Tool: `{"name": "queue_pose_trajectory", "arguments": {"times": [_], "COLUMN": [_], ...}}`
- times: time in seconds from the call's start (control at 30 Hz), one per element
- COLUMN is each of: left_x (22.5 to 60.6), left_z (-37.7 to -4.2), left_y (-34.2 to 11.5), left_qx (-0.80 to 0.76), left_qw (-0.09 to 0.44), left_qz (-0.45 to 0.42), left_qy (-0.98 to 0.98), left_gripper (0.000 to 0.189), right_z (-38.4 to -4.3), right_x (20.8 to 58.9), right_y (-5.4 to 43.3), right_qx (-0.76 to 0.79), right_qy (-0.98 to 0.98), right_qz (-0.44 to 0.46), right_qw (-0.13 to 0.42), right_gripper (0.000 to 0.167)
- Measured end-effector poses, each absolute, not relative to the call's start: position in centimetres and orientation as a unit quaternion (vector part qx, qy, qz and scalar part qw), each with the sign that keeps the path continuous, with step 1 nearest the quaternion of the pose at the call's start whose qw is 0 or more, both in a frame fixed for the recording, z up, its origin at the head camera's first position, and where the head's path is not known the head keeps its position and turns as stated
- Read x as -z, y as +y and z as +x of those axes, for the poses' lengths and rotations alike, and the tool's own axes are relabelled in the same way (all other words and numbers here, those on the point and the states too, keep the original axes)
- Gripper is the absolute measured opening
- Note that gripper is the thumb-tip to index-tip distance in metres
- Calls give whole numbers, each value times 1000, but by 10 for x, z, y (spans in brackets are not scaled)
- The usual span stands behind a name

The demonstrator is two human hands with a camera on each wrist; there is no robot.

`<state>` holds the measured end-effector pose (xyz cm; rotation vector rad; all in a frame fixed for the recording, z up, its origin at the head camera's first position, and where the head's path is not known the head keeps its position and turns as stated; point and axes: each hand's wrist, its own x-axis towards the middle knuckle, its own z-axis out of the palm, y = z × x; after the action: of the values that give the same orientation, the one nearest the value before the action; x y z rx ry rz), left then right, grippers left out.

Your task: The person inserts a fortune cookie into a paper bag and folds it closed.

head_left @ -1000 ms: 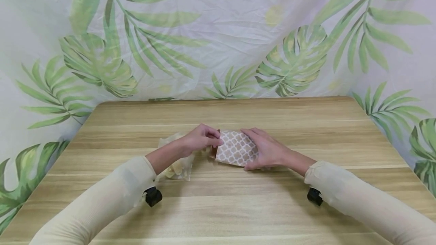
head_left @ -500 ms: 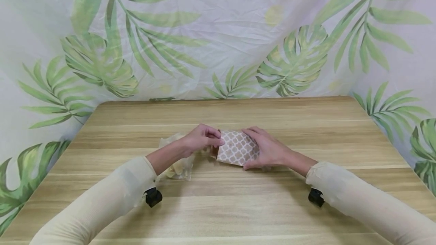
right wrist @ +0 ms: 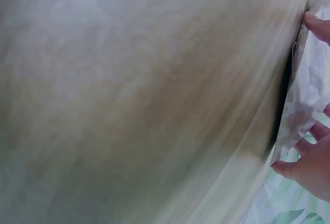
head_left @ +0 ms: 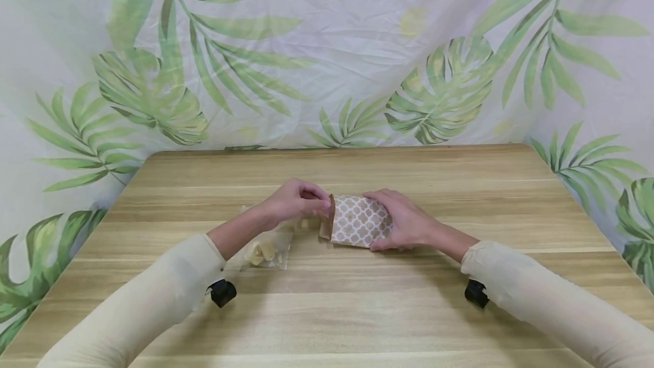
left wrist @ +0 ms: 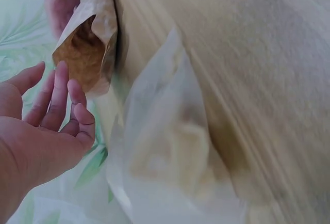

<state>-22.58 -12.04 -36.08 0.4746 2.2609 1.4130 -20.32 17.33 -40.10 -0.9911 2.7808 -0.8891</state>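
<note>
A small paper bag (head_left: pixel 360 221) with a white-and-tan lattice pattern lies on its side at mid-table. Its mouth faces left; the left wrist view looks into the brown inside (left wrist: pixel 85 53). My right hand (head_left: pixel 409 220) grips the bag's closed end, thumb on the near side and fingers on the far side. At the mouth is my left hand (head_left: pixel 296 203), its fingertips by the rim. In the left wrist view its thumb and loosely bent fingers stand apart, nothing visible between them. A clear plastic bag (head_left: pixel 265 249) holding pale yellow pieces lies below the left wrist, partly hidden by it.
The wooden table (head_left: pixel 327 322) extends to a leaf-print cloth (head_left: pixel 347 61) hanging behind its far edge. Small pale pieces (head_left: pixel 306 223) show between the left hand and the paper bag. Black wrist cameras (head_left: pixel 222 293) hang under both sleeves.
My left hand has drawn back slightly left from the paper bag's rim, which now stands wider. The paper bag and right hand have shifted slightly right.
</note>
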Motion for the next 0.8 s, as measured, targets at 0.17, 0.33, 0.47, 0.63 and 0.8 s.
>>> {"name": "queue_pose_trajectory", "arguments": {"times": [0.17, 0.33, 0.47, 0.63, 0.8], "left_x": [355, 350, 348, 351, 352], "left_z": [-225, -227, -228, -230, -230], "left_y": [-130, -142, -153, -166, -178], "left_qx": [-494, -447, -408, -368, -302], "left_qw": [183, 128, 86, 42, 25], "left_qz": [180, 203, 224, 265, 267], "left_qy": [831, 862, 881, 890, 915], "left_gripper": [18, 12, 8, 4, 15], "right_z": [-205, -205, -204, -205, -204], "right_x": [402, 402, 401, 403, 403], "right_y": [175, 176, 175, 176, 176], "right_qx": [283, 279, 280, 280, 280], "right_qy": [900, 899, 899, 900, 900], "right_qz": [-331, -337, -335, -333, -333], "right_qw": [24, 14, 15, 16, 14], "right_gripper": [104, 104, 104, 104, 103]}}
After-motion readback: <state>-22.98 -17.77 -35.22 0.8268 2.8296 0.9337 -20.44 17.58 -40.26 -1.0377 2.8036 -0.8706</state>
